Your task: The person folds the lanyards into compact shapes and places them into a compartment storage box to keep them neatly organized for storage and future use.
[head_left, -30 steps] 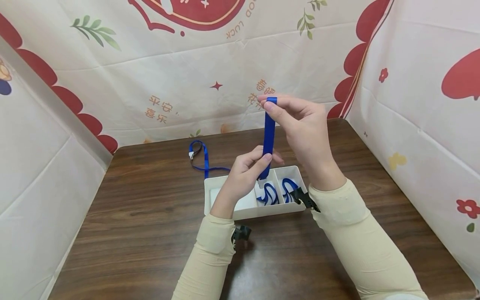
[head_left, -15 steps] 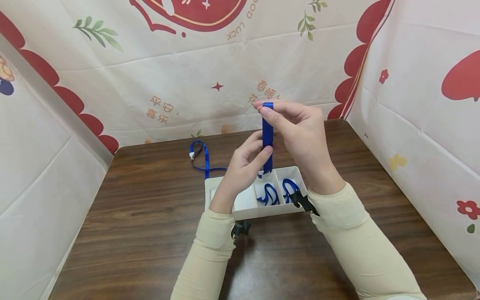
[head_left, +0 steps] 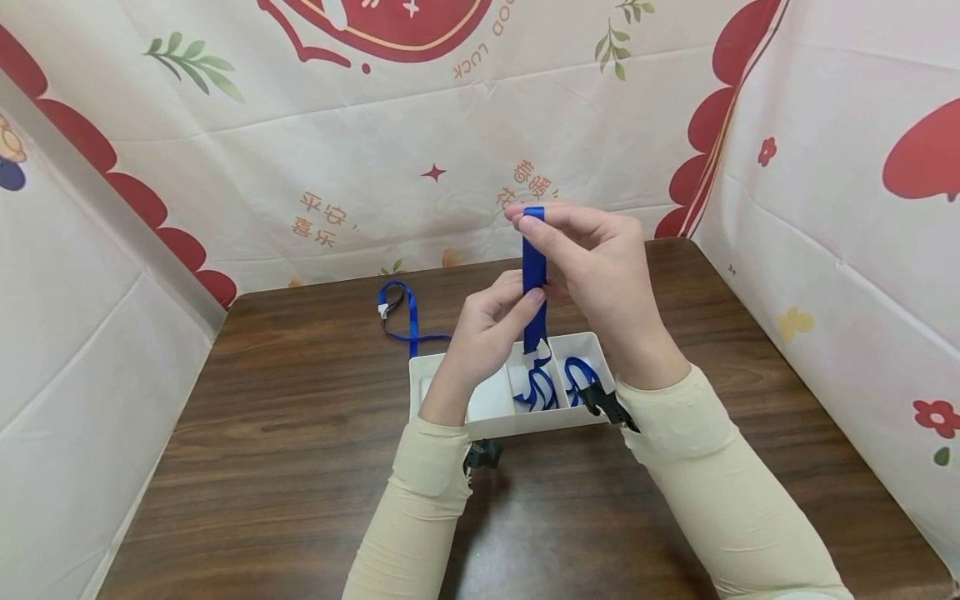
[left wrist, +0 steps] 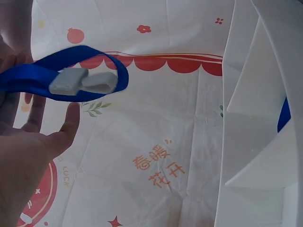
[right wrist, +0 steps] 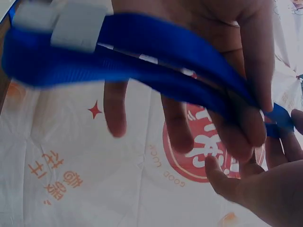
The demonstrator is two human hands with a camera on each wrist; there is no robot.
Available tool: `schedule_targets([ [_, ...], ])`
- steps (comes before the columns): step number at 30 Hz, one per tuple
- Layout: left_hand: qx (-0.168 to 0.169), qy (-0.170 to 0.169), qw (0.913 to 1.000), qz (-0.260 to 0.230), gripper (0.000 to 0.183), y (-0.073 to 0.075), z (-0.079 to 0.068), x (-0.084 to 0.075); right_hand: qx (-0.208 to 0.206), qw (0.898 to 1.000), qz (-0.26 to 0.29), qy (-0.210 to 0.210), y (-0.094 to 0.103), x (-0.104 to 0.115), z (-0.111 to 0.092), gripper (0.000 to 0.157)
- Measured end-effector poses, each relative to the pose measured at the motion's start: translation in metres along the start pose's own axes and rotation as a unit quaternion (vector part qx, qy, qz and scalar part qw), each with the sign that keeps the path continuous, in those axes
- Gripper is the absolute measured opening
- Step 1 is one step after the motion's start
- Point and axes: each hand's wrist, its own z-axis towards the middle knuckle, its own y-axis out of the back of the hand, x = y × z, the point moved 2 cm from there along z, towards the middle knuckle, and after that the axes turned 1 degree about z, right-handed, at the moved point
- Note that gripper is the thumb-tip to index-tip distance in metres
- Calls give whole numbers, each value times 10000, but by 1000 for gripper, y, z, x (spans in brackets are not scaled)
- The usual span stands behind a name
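A pale printed cloth [head_left: 337,150] fills the upper frame, above the dark wooden bench [head_left: 285,417]. Two cream sleeves [head_left: 727,475] come up from the lower edge, which cuts them off. The white divided tray [head_left: 540,425] sits at centre; the left forearm and hand hide part of its left section, and a black wrist mount [head_left: 606,403] covers part of its right one.

Right of centre, the right hand's [head_left: 607,258] grip pinches the top fold of a blue lanyard [head_left: 534,262], held upright over the tray's middle; the left hand's [head_left: 487,333] grip is narrow too, thumb pressed on it lower down. Compared with a second ago, the strap's top is a little lower and further left, and the left hand is higher. Left of centre, a second lanyard [head_left: 413,321] runs out of sight behind the tray. Coiled blue straps [head_left: 540,390] lie in the middle and right compartments. The held one's whitish clip [left wrist: 68,81], upper left in the left wrist view, is blurred.
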Motion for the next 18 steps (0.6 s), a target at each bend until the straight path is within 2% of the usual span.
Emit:
schedule_targets([
  [2,-41,-45,10000,18,29,1,-1,-2,85,9998,-104,-149,3,-2,-2,31],
  [5,-80,-155,9998,72,28,2,-1,-6,77,9967,-803,-113,13,-10,-8,34],
  [7,-125,-223,9996,94,28,3,-1,-10,-61,9899,-1385,312,22,-23,-15,31],
  [8,-157,-268,9995,93,28,4,0,-11,-148,9831,-1666,745,25,-30,-20,27],
  [9,-194,-299,9993,77,28,4,0,-13,-176,9736,-1909,1236,28,-38,-25,24],
  [11,-253,-377,9990,22,28,6,1,-16,18,9438,-2393,2279,34,-56,-37,21],
  [13,-341,-408,9986,-53,29,7,2,-18,331,9021,-2945,3138,38,-71,-48,15],
  [14,-369,-427,9984,-67,30,8,2,-20,526,8819,-3214,3409,38,-78,-53,15],
  [16,-410,-428,9982,-98,30,9,3,-22,904,8542,-3707,3532,40,-91,-59,18],
  [18,-468,-396,9981,-103,31,9,3,-25,1002,8392,-4106,3421,39,-102,-62,28],
])
